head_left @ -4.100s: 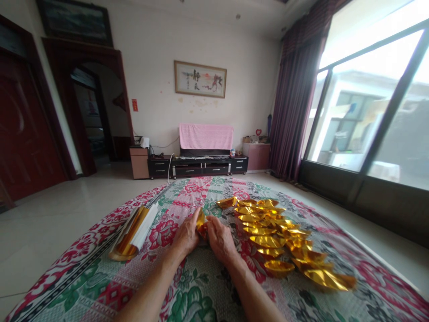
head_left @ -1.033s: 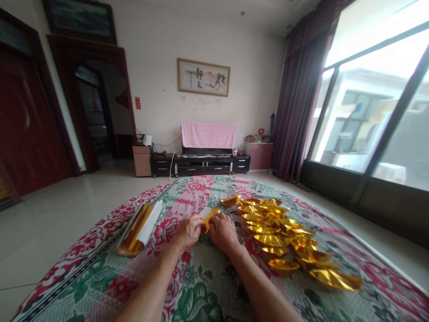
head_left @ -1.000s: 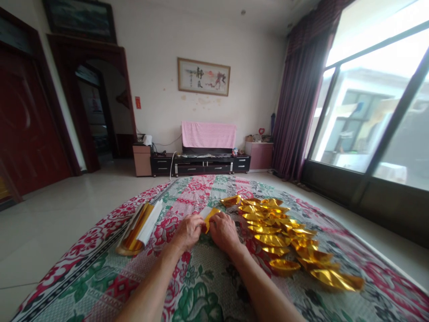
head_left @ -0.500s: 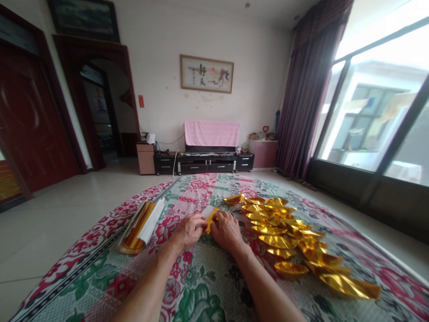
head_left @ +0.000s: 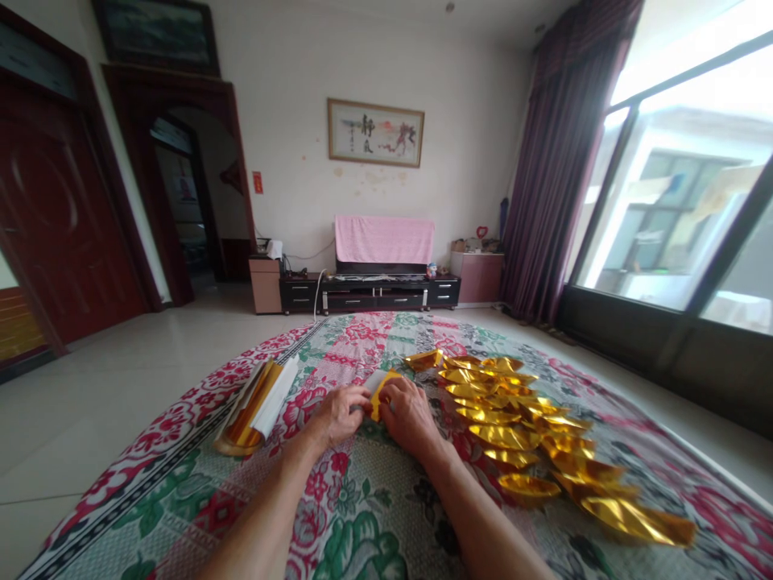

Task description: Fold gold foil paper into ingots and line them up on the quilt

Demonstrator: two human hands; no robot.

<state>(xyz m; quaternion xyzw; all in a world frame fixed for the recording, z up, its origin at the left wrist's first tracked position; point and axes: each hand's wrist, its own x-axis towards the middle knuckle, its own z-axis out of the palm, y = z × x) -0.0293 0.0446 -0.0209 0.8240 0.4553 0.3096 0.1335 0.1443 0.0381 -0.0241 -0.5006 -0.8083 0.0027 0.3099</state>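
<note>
Between my two hands lies a sheet of gold foil paper [head_left: 378, 390], partly folded, with a white strip showing at its upper left. My left hand [head_left: 344, 412] is closed at the paper's left edge, its fingertips pinching it. On the right side, my right hand [head_left: 408, 411] has its fingers curled down onto the gold part, covering some of it. Several folded gold foil ingots [head_left: 504, 437] stand in rows to the right of my right hand. A stack of gold and white paper sheets [head_left: 259, 411] rests to the left of my left hand.
A patterned floral cloth [head_left: 362, 515] covers the table under everything. Beyond it stand a low black TV cabinet [head_left: 374, 298] and a pink cloth [head_left: 385, 238] draped over a screen. A large window [head_left: 676, 209] with a dark curtain [head_left: 552, 169] is at the right.
The view has shifted slightly, so everything sits a little further right. My hands stay on the paper, and my right fingers have moved slightly, showing a bit more gold.
</note>
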